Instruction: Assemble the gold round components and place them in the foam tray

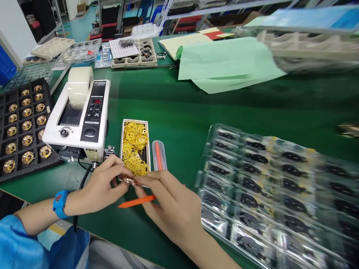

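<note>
Between both hands, a small copper-coloured watch case [130,181] is pinched at the near end of a white box [149,151] filled with yellow rings [135,134]. My left hand [108,183], a blue band on its wrist, grips the case's left side with thumb and fingers. On the right side, the fingertips of my right hand [171,205] press on the same case. An orange pointed stick [136,202] also lies in my right hand, its tip pointing left. Fingers hide most of the case. Just beyond stands a clear tube [164,155] with an orange stick inside.
A white tape dispenser [97,112] with its cable stands left of the box. Farther left, a black foam tray [19,134] holds several gold round parts. Clear blister trays [235,220] of black parts lie at right. Green sheets [224,61] lie at the back.
</note>
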A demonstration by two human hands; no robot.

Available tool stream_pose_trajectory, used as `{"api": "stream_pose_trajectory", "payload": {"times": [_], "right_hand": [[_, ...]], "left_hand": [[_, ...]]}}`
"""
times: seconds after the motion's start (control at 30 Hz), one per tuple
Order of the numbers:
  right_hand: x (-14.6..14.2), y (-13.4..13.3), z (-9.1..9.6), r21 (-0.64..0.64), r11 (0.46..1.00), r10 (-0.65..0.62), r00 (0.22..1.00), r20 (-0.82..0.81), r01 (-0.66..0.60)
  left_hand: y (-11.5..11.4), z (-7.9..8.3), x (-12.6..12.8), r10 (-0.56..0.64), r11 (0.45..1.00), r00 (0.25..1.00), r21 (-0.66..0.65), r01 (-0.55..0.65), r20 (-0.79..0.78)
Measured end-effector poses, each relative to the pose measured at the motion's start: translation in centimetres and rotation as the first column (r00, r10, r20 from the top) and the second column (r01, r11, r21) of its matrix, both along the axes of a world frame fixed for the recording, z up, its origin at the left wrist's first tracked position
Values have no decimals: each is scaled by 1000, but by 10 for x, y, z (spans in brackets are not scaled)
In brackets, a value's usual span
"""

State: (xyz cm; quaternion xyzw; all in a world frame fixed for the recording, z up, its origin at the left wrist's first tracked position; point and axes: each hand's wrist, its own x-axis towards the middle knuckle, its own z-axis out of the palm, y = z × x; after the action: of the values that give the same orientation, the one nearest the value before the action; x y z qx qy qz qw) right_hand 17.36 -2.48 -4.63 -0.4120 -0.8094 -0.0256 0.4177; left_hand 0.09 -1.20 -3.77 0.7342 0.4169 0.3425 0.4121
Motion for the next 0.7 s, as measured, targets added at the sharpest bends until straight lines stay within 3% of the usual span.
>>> {"api": "stream_pose_trajectory", "payload": {"times": [0.07, 0.17, 0.27, 0.4, 0.5, 0.7], "right_hand": [[0, -4, 0, 135, 990, -53, 997, 64, 44], [0, -14, 0, 235, 972, 13, 997, 82, -32], [-1, -20, -3, 260, 961, 66, 991, 120, -95], [-4, -14, -10, 238, 968, -104, 992, 77, 83], [-4, -6, -14, 194, 976, -106, 993, 45, 95], [-1, -1, -14, 146, 989, -15, 998, 57, 6]], "left_hand": [[0, 1, -1, 22, 999, 999, 26, -21, -35], [1, 2, 1, 108, 985, 994, -137, -107, 6], [2, 3, 5, 184, 906, 976, -404, -123, 115], [2, 4, 8, 228, 778, 936, -628, -9, 268], [0, 0, 8, 253, 718, 916, -695, 38, 311], [-8, -5, 10, 291, 710, 888, -702, 49, 356]]}}
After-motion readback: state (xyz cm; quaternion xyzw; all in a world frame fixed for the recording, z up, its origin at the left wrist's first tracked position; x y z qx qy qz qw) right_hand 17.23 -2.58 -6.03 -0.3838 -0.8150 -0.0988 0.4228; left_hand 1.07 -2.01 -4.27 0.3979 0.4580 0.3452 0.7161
